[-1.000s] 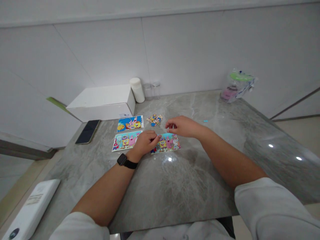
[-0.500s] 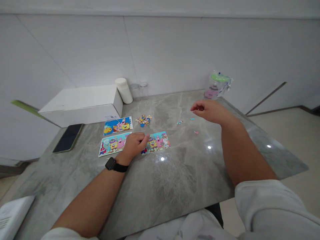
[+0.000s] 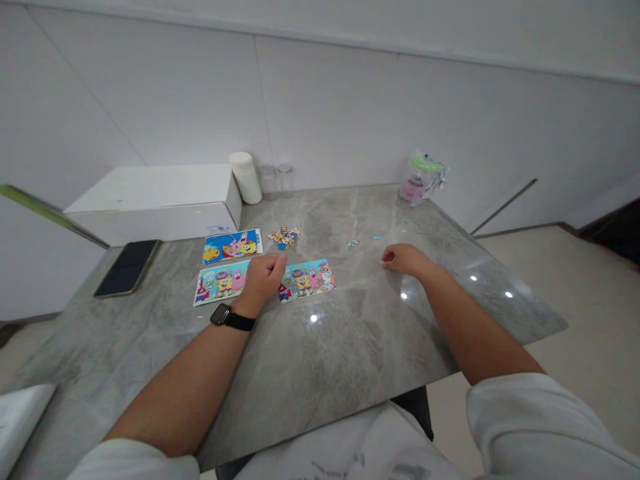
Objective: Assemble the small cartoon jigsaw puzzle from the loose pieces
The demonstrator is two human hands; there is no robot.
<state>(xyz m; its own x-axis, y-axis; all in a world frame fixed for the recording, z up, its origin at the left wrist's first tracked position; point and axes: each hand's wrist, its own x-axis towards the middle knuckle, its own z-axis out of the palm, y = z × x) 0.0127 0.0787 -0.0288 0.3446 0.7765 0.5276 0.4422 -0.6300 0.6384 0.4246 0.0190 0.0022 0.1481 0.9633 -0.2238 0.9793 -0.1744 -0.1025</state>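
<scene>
My right hand (image 3: 400,259) is low over the tabletop, its fingertips pinched on a small jigsaw puzzle piece (image 3: 381,262) that barely shows. Farther back lie a blue puzzle piece (image 3: 377,237) and a little cluster of puzzle pieces (image 3: 353,243). My left hand (image 3: 264,280), curled closed with the thumb on top, rests between a cartoon picture card (image 3: 220,285), whose right end it covers, and a puzzle with a similar picture (image 3: 313,280). Behind it are a heap of puzzle pieces (image 3: 284,237) and a blue cartoon card (image 3: 233,247).
A long white box (image 3: 155,207) stands against the wall, beside a white bottle (image 3: 246,179) and two clear glasses (image 3: 277,180). A phone (image 3: 127,268) lies at left. A plastic-wrapped cup with a green lid (image 3: 421,180) stands back right. Papers (image 3: 25,423) lie front left.
My right hand has come down and nearer to the tabletop, closing on the pinkish puzzle piece that lay loose there. My left hand stays by the cards. The view has turned slightly.
</scene>
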